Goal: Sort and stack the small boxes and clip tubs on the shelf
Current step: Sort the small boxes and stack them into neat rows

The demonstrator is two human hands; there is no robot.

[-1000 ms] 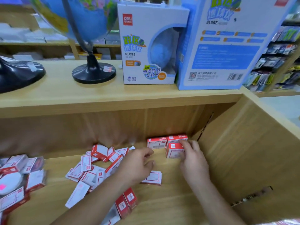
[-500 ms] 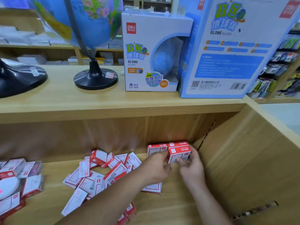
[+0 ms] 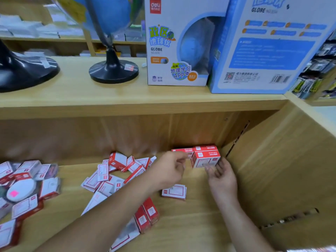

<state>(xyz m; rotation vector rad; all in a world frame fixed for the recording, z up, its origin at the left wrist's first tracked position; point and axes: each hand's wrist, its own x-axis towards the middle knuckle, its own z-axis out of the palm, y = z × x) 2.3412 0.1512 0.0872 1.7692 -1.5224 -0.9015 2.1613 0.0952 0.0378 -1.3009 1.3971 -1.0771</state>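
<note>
Wooden shelving fills the view, and on the lower shelf (image 3: 200, 224) a tight group of red-and-white boxes (image 3: 206, 159) sits in the back right corner, at about one o'clock from the middle of the board. Its front box faces the camera. Others of the same kind stand behind it and at its nine o'clock side, against the back panel.

The right hand (image 3: 221, 176) lies at six o'clock of the group, palm turned up, fingers loose and spread, their tips at the front box's lower edge. The left hand (image 3: 169, 170) is at the group's eight o'clock, fingers curled toward the thumb just beside the leftmost box. Blur hides whether it pinches anything, so I cannot tell.

One flat box (image 3: 174, 192) lies alone on the board between the two forearms. At nine o'clock from the hands a loose heap of boxes (image 3: 116, 171) lies jumbled, some flat, some on edge. A pair of red boxes (image 3: 147, 215) lies side by side at the left forearm's edge. Farther out at nine o'clock, a blurred cluster of boxes (image 3: 27, 170) surrounds a white round tub (image 3: 21, 190) bearing a pink sticker.

On the upper shelf (image 3: 72, 99), at twelve o'clock, stand a globe on a black base (image 3: 113, 70), a white globe carton (image 3: 163, 42) and a larger blue carton (image 3: 269, 51) touching it
</note>
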